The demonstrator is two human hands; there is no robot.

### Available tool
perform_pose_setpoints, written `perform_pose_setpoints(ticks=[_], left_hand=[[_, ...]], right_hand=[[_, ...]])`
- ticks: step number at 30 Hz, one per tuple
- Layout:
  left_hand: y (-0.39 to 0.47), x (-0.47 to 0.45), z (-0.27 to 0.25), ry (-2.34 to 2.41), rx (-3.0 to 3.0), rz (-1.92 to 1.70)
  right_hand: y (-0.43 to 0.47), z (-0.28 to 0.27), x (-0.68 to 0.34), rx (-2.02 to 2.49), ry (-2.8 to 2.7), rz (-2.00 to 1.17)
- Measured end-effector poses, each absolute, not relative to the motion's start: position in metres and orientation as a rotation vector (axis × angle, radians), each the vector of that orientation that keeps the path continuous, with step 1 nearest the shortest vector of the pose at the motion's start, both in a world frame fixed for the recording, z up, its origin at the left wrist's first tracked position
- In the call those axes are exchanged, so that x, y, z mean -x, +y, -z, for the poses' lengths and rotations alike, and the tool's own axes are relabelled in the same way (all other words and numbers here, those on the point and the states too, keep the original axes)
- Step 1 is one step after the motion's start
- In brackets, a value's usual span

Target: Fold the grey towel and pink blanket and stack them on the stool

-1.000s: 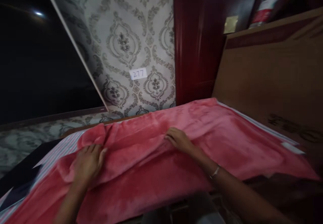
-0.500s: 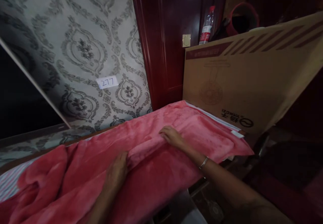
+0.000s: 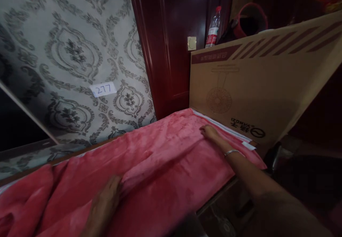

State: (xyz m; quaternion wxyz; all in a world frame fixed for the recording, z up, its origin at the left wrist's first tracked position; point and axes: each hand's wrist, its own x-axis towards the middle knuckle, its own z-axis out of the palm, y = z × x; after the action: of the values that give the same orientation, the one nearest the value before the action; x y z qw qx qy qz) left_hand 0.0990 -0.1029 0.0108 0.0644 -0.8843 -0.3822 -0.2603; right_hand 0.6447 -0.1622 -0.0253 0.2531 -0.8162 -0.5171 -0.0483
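Note:
A pink plush blanket (image 3: 165,180) is spread along a surface against the wall, with a raised fold running between my two hands. My left hand (image 3: 107,197), slightly blurred, grips the near-left end of this fold. Farther right, my right hand (image 3: 210,133) has its fingers curled onto the blanket close to its right end; a silver bracelet circles that wrist. At the left the blanket is bunched in thick folds. Striped cloth (image 3: 224,125) shows along its far right edge, with a white tag (image 3: 248,145) at the corner.
A large cardboard box (image 3: 240,83) stands at the right end. Behind its top edge are a plastic bottle (image 3: 213,30) and a red-rimmed round object (image 3: 252,19). Patterned wallpaper bears a paper label (image 3: 103,89) reading 277. A dark red door panel (image 3: 171,51) adjoins it.
My right hand has moved right along the blanket toward its end, and my left hand has shifted left and nearer. The fold between them is longer and straighter. The view has shifted slightly.

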Motion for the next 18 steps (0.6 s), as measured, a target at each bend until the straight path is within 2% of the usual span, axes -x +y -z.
perform_pose_setpoints(ticks=[8, 13, 18], left_hand=[[-0.092, -0.078, 0.024, -1.155, 2.643, 0.739], [-0.095, -0.079, 0.017, -1.130, 2.641, 0.765], [-0.097, -0.088, 0.007, -1.184, 2.670, 0.805]], right_hand=[[-0.152, 0.024, -0.645, 2.075, -1.674, 0.124], [-0.151, 0.030, -0.633, 2.031, -1.684, 0.151], [-0.149, 0.018, -0.637, 2.090, -1.450, 0.232]])
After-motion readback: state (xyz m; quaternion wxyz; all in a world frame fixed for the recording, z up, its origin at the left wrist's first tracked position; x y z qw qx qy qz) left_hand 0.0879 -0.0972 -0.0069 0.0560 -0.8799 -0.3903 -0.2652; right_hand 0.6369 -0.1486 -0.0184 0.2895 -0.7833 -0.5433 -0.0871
